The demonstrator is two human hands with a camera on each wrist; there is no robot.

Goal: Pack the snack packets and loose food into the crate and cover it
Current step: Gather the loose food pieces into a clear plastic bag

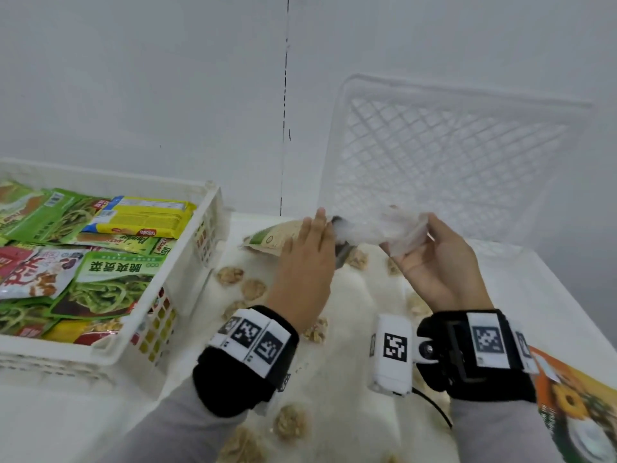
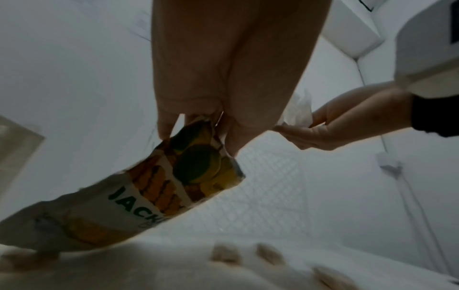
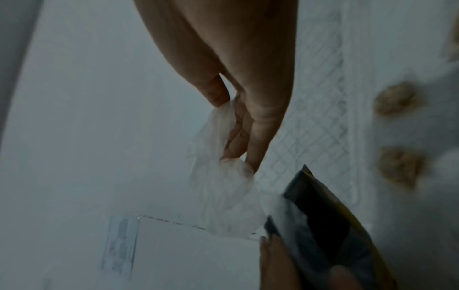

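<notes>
Both hands meet above a white cloth-covered table (image 1: pixel 551 295). On the left, the left hand (image 1: pixel 305 272) pinches the open top edge of a snack pouch (image 2: pixel 174 184), thumb on one side and fingers on the other; the pouch shows yellow biscuits and the letters "JACK", and its lower end rests on the cloth. To the right, the right hand (image 1: pixel 434 262) is turned palm up, its thumb and fingers pinching one end of a thin, clear plastic wrapper (image 1: pixel 377 228). This wrapper stretches between the two hands, and its far end reaches the dark mouth of the pouch.

Loose walnut pieces (image 1: pixel 289 422) lie scattered over the cloth beneath and around both wrists. An orange packet (image 1: pixel 574 406) with a pineapple-ring picture sits at the table's right edge, just beside the right wrist.

Further left stands a white plastic crate (image 1: pixel 187 262), already holding many packets: green ones (image 1: pixel 110 289), a yellow one (image 1: pixel 147 217) and a red and white one. Behind the hands, a second white lattice crate (image 1: pixel 450 155) leans tilted against the pale wall.
</notes>
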